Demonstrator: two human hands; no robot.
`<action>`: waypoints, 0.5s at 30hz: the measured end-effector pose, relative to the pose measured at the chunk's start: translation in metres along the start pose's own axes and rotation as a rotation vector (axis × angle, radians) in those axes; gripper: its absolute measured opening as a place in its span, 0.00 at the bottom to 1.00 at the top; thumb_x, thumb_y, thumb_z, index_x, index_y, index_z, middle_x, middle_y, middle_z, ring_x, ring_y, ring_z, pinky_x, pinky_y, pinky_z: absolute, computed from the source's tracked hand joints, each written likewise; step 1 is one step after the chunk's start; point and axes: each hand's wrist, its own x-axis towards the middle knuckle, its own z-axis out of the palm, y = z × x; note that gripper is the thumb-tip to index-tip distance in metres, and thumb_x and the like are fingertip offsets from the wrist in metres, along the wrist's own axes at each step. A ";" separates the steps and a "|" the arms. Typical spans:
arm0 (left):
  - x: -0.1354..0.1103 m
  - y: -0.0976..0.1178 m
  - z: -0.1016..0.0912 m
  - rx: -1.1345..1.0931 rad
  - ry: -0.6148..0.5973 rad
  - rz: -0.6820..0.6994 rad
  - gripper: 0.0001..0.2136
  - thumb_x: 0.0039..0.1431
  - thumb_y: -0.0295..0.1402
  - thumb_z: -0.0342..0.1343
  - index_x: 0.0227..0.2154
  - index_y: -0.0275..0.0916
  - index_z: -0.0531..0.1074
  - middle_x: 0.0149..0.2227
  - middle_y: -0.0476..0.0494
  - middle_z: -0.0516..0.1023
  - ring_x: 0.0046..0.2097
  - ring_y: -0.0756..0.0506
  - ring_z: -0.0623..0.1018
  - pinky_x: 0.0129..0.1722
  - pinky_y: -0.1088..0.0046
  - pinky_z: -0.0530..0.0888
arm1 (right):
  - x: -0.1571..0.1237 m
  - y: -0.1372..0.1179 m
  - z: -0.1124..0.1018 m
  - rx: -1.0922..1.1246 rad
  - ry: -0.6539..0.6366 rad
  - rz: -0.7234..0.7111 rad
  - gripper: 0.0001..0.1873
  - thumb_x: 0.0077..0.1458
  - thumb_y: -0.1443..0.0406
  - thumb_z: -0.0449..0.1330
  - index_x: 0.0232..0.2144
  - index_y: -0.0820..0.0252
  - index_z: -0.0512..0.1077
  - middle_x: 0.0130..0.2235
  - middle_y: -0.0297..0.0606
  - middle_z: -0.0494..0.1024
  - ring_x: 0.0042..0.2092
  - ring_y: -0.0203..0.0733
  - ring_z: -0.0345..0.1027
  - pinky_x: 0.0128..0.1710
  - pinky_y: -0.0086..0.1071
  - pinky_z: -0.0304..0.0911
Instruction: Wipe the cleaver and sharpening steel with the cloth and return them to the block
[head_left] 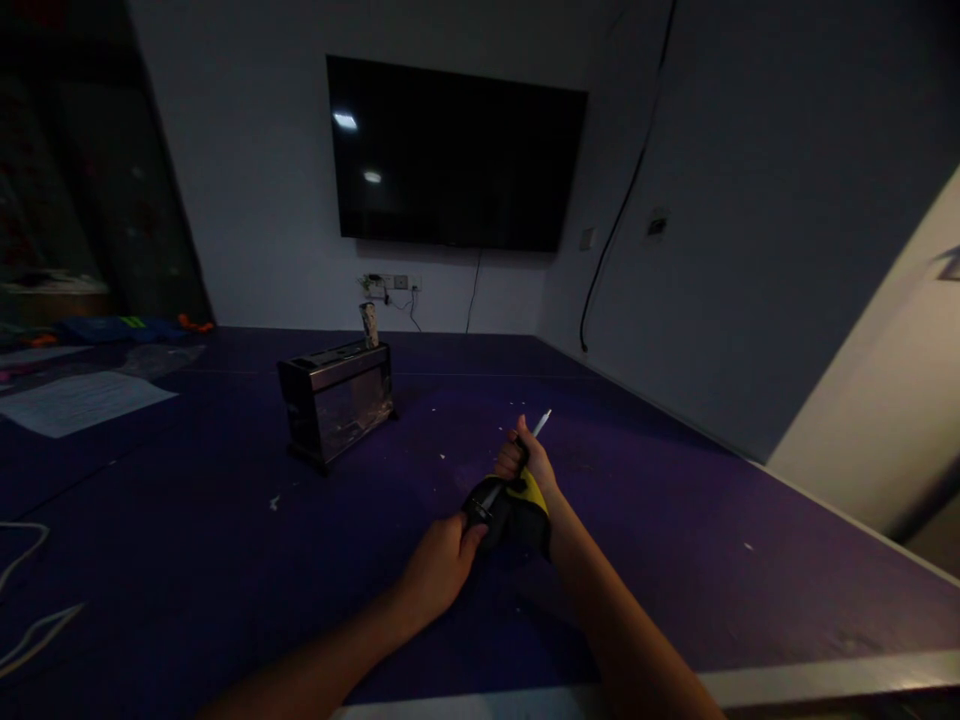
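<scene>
Both of my hands are on a black-and-yellow object [534, 492] just above the purple table, right of centre. My left hand [441, 562] grips its dark near end, thumb on top. Closed around its far upper part, my right hand [528, 455] has the thumb up. From behind the right fist sticks out a slim white pen-like stick [542, 422], its tip pointing up and right. The dim light and my fingers hide the object's exact kind, and I cannot tell whether the stick belongs to it.
A black box with a see-through side [352, 410] stands left on the purple table [622, 560], with a mottled upright piece [369, 325] at its top. White scraps dot the surface. Paper [86, 400] and white cable [37, 630] lie left. Walls and a television [457, 155] are behind.
</scene>
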 end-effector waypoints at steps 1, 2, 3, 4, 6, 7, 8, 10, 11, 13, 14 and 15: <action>0.000 0.000 -0.001 0.047 0.022 0.014 0.13 0.57 0.42 0.47 0.26 0.37 0.68 0.26 0.42 0.74 0.29 0.45 0.73 0.29 0.73 0.61 | 0.001 0.001 -0.001 -0.004 0.008 0.002 0.25 0.42 0.47 0.63 0.18 0.56 0.56 0.10 0.18 0.45 0.12 0.26 0.36 0.10 0.23 0.36; 0.000 0.000 -0.002 0.067 0.027 0.020 0.13 0.57 0.41 0.47 0.27 0.37 0.68 0.27 0.40 0.74 0.31 0.45 0.73 0.30 0.72 0.62 | 0.002 0.002 -0.002 -0.009 0.011 0.000 0.25 0.41 0.47 0.63 0.18 0.56 0.56 0.10 0.18 0.45 0.12 0.26 0.36 0.10 0.23 0.37; 0.000 -0.001 -0.002 0.062 0.021 0.024 0.13 0.57 0.41 0.47 0.27 0.37 0.68 0.28 0.40 0.74 0.31 0.45 0.73 0.30 0.72 0.62 | 0.003 0.003 -0.002 -0.014 0.008 -0.003 0.25 0.41 0.46 0.63 0.18 0.56 0.56 0.10 0.18 0.45 0.12 0.26 0.36 0.10 0.23 0.38; 0.000 -0.001 -0.002 0.036 0.007 0.021 0.13 0.57 0.41 0.47 0.27 0.37 0.68 0.27 0.41 0.74 0.30 0.46 0.73 0.29 0.73 0.62 | 0.003 0.004 -0.003 -0.016 0.003 -0.003 0.26 0.41 0.47 0.63 0.18 0.56 0.56 0.11 0.18 0.45 0.12 0.26 0.37 0.10 0.23 0.38; 0.000 -0.002 -0.002 -0.069 -0.062 -0.033 0.14 0.57 0.44 0.46 0.26 0.38 0.66 0.22 0.46 0.70 0.25 0.48 0.70 0.25 0.74 0.61 | 0.004 0.004 -0.004 -0.009 -0.007 0.011 0.25 0.41 0.47 0.63 0.18 0.56 0.56 0.11 0.18 0.46 0.12 0.25 0.37 0.10 0.23 0.39; 0.000 -0.002 -0.002 -0.144 -0.112 -0.087 0.16 0.57 0.46 0.44 0.26 0.38 0.64 0.19 0.50 0.67 0.20 0.50 0.67 0.22 0.75 0.59 | 0.004 0.004 -0.005 0.002 -0.011 0.022 0.25 0.41 0.47 0.63 0.18 0.56 0.56 0.11 0.18 0.46 0.12 0.25 0.37 0.10 0.23 0.38; 0.000 -0.002 -0.002 -0.230 -0.169 -0.146 0.17 0.56 0.49 0.43 0.27 0.39 0.62 0.17 0.54 0.63 0.17 0.52 0.63 0.19 0.76 0.56 | 0.004 0.003 -0.005 0.015 -0.016 0.036 0.25 0.41 0.47 0.64 0.18 0.56 0.56 0.11 0.19 0.46 0.12 0.25 0.36 0.10 0.23 0.38; -0.002 -0.001 -0.004 -0.416 -0.283 -0.235 0.20 0.54 0.55 0.43 0.28 0.40 0.59 0.15 0.59 0.57 0.13 0.55 0.55 0.16 0.78 0.51 | 0.005 0.002 -0.005 0.041 -0.024 0.053 0.25 0.42 0.48 0.64 0.18 0.56 0.56 0.10 0.18 0.45 0.12 0.25 0.36 0.10 0.23 0.37; -0.002 0.000 -0.006 -0.499 -0.333 -0.254 0.22 0.52 0.57 0.43 0.28 0.40 0.58 0.15 0.60 0.56 0.12 0.56 0.54 0.15 0.79 0.50 | 0.005 0.001 -0.005 0.047 -0.028 0.056 0.25 0.41 0.48 0.64 0.18 0.56 0.56 0.10 0.18 0.45 0.12 0.25 0.35 0.10 0.23 0.37; -0.003 0.001 -0.009 -0.612 -0.407 -0.267 0.24 0.49 0.59 0.45 0.29 0.40 0.57 0.15 0.62 0.55 0.12 0.57 0.52 0.15 0.80 0.50 | 0.004 0.000 -0.005 0.042 -0.034 0.053 0.25 0.42 0.48 0.64 0.18 0.56 0.56 0.10 0.18 0.45 0.12 0.25 0.35 0.10 0.23 0.38; -0.003 0.001 -0.010 -0.637 -0.430 -0.268 0.24 0.48 0.59 0.45 0.29 0.41 0.57 0.15 0.62 0.54 0.12 0.57 0.52 0.15 0.80 0.50 | 0.004 0.000 -0.005 0.037 -0.036 0.047 0.25 0.42 0.48 0.64 0.18 0.56 0.56 0.11 0.18 0.44 0.12 0.25 0.35 0.10 0.23 0.38; -0.003 0.001 -0.010 -0.637 -0.434 -0.267 0.24 0.49 0.59 0.44 0.29 0.41 0.57 0.15 0.62 0.54 0.12 0.57 0.52 0.15 0.80 0.50 | 0.004 0.000 -0.005 0.033 -0.037 0.041 0.25 0.42 0.48 0.64 0.18 0.56 0.56 0.11 0.18 0.44 0.12 0.25 0.35 0.10 0.23 0.38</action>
